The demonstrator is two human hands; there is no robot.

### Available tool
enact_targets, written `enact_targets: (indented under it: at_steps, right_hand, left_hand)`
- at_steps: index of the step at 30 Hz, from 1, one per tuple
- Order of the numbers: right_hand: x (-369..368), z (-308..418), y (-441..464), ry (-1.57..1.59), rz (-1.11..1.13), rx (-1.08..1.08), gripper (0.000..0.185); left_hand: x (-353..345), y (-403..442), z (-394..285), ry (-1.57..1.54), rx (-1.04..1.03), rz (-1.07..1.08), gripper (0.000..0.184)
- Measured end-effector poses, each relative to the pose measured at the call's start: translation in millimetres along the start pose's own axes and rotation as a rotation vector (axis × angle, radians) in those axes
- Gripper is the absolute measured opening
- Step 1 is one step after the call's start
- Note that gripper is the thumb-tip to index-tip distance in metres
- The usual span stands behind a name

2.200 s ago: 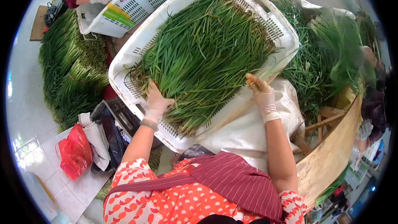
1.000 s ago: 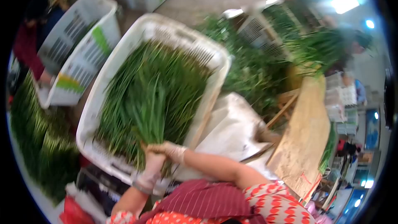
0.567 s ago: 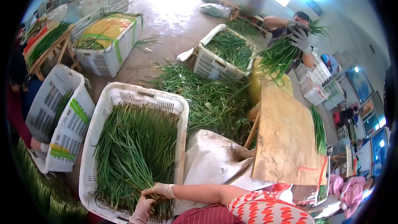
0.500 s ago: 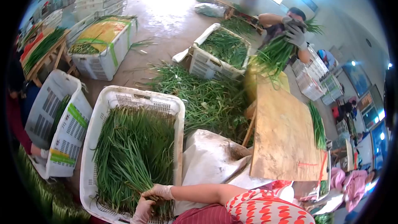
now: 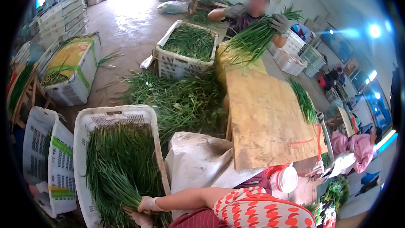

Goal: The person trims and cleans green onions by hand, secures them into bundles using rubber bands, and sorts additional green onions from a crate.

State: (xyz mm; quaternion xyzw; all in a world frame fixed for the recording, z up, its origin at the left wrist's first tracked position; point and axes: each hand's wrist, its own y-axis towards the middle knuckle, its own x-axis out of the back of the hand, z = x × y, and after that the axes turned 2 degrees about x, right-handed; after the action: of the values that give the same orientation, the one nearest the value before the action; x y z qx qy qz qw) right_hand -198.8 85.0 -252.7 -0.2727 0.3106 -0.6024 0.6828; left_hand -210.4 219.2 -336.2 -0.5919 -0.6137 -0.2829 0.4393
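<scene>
The right hand and the left hand, gloved and close together, are clasped round the stem ends of a bunch of greens. The bunch lies over other greens in a white crate, just beside a white sack and near a wooden board

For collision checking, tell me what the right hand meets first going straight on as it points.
The right hand would likely press first into the green stalks at its fingertips; the left hand lies close below in view, but depth there is unclear.
</scene>
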Motion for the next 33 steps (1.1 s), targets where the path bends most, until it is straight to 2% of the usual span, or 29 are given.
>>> enact_targets:
  at_steps: [1,2,3,4,7,13,18,20,21,23,27,30,33]
  right_hand:
    - [1.9,2.9,-3.5,0.002,-0.005,0.001,0.018]
    - [2.3,5.7,-6.3,-0.013,0.049,-0.023,0.023]
    - [2.0,7.5,-7.4,-0.028,0.104,-0.047,0.031]
    - [1.7,4.7,-6.4,-0.004,0.119,-0.034,0.031]
    - [9.1,32.2,-50.9,0.052,0.089,-0.066,0.029]
    - [46.3,64.8,-116.0,-0.051,0.143,-0.144,0.022]
    - [84.1,88.1,-162.4,0.012,0.323,-0.120,0.011]
    - [102.9,118.9,-207.5,-0.087,0.372,-0.050,0.009]
    - [111.3,132.1,-230.0,-0.090,0.373,-0.046,0.009]
    - [126.5,153.9,-266.4,-0.012,0.435,0.104,0.012]
    - [152.3,161.5,-280.6,-0.042,0.374,0.249,0.015]
    - [155.6,159.1,-295.9,0.132,0.362,0.406,0.022]
    - [174.4,157.4,-313.7,0.263,0.324,0.454,0.015]
  left_hand:
    - [-6.5,5.4,2.1,-0.287,0.256,0.209,0.090]
    - [-8.8,-1.6,11.6,-0.286,0.253,0.212,0.090]
    - [13.5,-17.1,-3.0,-0.296,0.192,0.199,0.062]
    - [36.2,-32.8,-18.1,-0.306,0.130,0.187,0.044]
    - [45.1,-31.0,-35.6,-0.138,0.142,0.183,0.047]
    - [42.1,-14.2,-43.3,0.013,0.225,0.221,0.057]
    - [41.6,-3.0,-48.8,0.099,0.273,0.266,0.069]
    - [42.5,-2.1,-43.5,0.138,0.300,0.284,0.075]
    - [41.4,1.2,-46.1,0.151,0.312,0.292,0.077]
    - [41.1,2.2,-39.6,0.179,0.336,0.309,0.083]
    - [39.1,4.9,-31.7,0.193,0.390,0.332,0.094]
    - [45.9,1.6,-32.1,-0.012,0.432,0.316,0.097]
    - [72.6,-18.0,-48.3,-0.141,0.478,0.335,0.095]
